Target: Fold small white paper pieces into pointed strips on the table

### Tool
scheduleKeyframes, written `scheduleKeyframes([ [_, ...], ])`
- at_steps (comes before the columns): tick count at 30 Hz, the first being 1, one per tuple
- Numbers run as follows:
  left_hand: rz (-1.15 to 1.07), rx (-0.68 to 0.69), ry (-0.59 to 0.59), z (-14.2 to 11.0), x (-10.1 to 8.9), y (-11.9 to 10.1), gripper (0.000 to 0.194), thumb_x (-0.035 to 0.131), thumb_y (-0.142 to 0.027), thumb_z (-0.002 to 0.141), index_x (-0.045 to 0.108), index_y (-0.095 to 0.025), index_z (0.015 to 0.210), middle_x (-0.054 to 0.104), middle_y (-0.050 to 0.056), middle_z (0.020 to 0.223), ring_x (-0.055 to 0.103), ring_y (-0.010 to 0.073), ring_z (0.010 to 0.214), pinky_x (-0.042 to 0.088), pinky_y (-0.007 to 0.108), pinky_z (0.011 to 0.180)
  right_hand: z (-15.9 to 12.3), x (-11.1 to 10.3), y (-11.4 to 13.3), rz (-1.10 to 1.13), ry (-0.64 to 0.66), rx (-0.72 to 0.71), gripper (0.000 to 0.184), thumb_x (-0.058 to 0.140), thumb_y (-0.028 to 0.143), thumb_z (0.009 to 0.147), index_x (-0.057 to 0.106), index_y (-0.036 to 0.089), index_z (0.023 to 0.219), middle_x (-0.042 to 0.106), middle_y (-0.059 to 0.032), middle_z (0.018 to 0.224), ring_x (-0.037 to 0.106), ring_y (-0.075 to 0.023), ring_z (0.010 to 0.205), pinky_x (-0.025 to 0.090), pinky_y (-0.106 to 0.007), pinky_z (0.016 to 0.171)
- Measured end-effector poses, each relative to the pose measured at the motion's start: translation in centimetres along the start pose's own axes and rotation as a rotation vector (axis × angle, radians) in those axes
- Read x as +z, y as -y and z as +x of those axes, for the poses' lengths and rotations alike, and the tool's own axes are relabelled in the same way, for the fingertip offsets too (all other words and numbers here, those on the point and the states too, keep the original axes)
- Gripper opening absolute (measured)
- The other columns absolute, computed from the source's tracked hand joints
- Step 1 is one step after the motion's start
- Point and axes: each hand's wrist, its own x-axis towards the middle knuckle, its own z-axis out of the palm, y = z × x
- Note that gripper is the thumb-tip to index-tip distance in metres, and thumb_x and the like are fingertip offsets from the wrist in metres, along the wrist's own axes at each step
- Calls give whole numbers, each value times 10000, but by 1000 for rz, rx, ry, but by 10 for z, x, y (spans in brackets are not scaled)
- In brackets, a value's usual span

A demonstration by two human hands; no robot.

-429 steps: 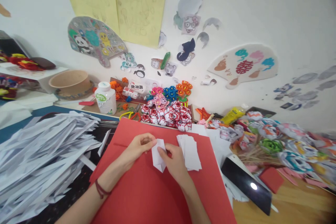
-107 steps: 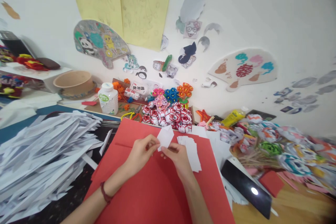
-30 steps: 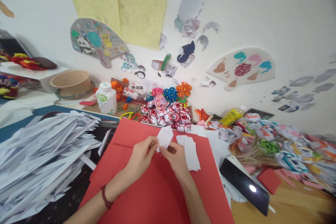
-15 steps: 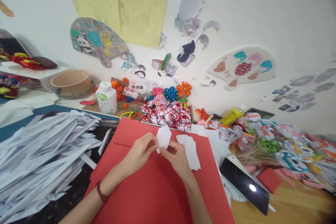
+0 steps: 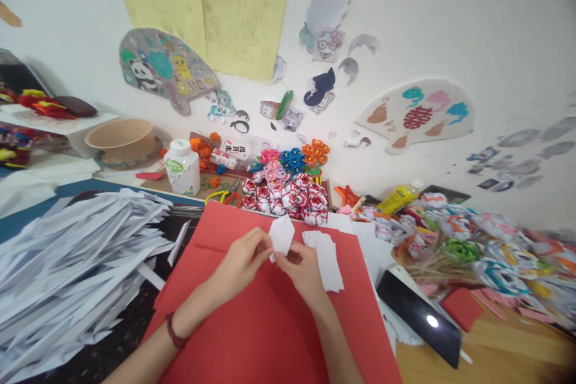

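Between my two hands is a small folded piece of white paper (image 5: 282, 234), its pointed end up and away from me. My left hand (image 5: 247, 252) pinches its lower left edge. With thumb and fingers, my right hand (image 5: 300, 267) grips the lower right edge. Both hands are over a large red sheet (image 5: 252, 324). Just right of my right hand, a stack of small white paper slips (image 5: 327, 261) lies on the red sheet. The fingertips partly cover the bottom of the folded paper.
Many folded white paper strips (image 5: 81, 276) are heaped at left. Red-and-white paper flowers (image 5: 292, 198) stand behind the red sheet, beside a white bottle (image 5: 182, 168). A dark phone (image 5: 418, 318) lies at right, below a pile of colourful folded flowers (image 5: 463, 249).
Hardly anything differs. The folded paper has shifted very slightly to the right, and both hands keep their hold on it.
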Motion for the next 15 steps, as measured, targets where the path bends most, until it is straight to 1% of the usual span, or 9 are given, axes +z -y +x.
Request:
scheduleKeyframes([
  [2, -23, -45, -49, 1, 1, 2, 82, 488, -245, 858, 505, -180, 905, 565, 10, 798, 526, 135, 694, 398, 234, 648, 0, -1, 1, 21, -7, 8, 124, 617, 220, 756, 696, 135, 799, 665, -26, 709, 566, -157, 651, 440, -251, 609],
  [4, -67, -101, -75, 1, 1, 4, 138, 514, -279, 847, 494, -177, 937, 573, 4, 787, 534, 127, 662, 399, 222, 617, 1, -2, 2, 34, -12, 19, 115, 619, 216, 754, 696, 133, 775, 652, -14, 656, 547, -140, 599, 426, -237, 576],
  [7, -169, -161, 13, 2, 2, 6, 191, 484, -347, 865, 516, -162, 827, 567, -15, 647, 532, 114, 563, 384, 202, 546, 1, -4, 3, 45, -14, 29, 108, 628, 216, 747, 687, 130, 718, 634, -6, 607, 523, -126, 559, 402, -225, 541],
  [9, -215, -171, 48, 1, 1, 6, 252, 457, -370, 878, 518, -158, 758, 548, -25, 561, 520, 106, 511, 369, 193, 517, 1, -5, 4, 55, -9, 39, 107, 632, 212, 743, 684, 128, 701, 633, -8, 597, 522, -125, 553, 396, -225, 536],
  [12, -220, -144, 6, -1, 2, 2, 260, 459, -370, 878, 521, -157, 741, 543, -31, 528, 509, 98, 488, 361, 185, 507, 1, -4, 4, 83, 0, 53, 105, 635, 209, 739, 685, 126, 698, 629, -10, 586, 527, -127, 551, 402, -231, 540],
  [15, -226, -137, -17, -1, 4, -1, 258, 455, -364, 880, 530, -154, 750, 559, -26, 549, 514, 93, 483, 368, 181, 505, 0, -4, 4, 119, -3, 60, 97, 641, 209, 735, 688, 128, 710, 628, -8, 582, 527, -124, 546, 407, -228, 536],
])
